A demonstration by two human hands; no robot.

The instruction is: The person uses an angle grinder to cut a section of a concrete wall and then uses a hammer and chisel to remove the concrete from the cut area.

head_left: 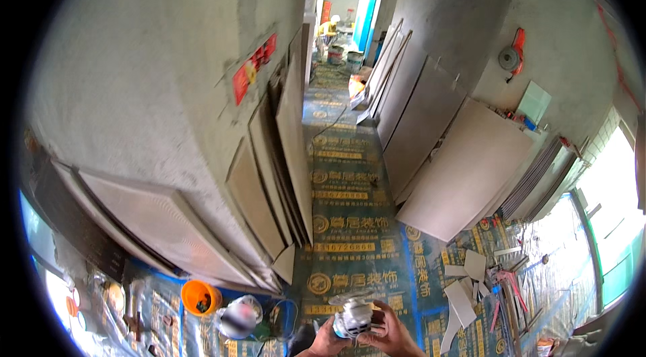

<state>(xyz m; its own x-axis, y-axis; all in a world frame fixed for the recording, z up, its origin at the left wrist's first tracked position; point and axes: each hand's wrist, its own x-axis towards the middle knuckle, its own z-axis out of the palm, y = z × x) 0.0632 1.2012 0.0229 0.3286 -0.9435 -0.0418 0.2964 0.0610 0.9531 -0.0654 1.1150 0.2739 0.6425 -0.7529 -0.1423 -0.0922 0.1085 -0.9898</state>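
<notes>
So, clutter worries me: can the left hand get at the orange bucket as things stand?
Probably not: the left hand holds a pale object with the right hand, and a whitish round item stands between it and the orange bucket.

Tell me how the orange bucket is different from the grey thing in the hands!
The bucket is bright orange; the grey thing is pale and greyish.
The bucket stands on the floor; the grey thing is held up between the left hand and right hand.
The bucket is round and open-topped; the grey thing is lumpy.
Both are low in the picture.
</notes>
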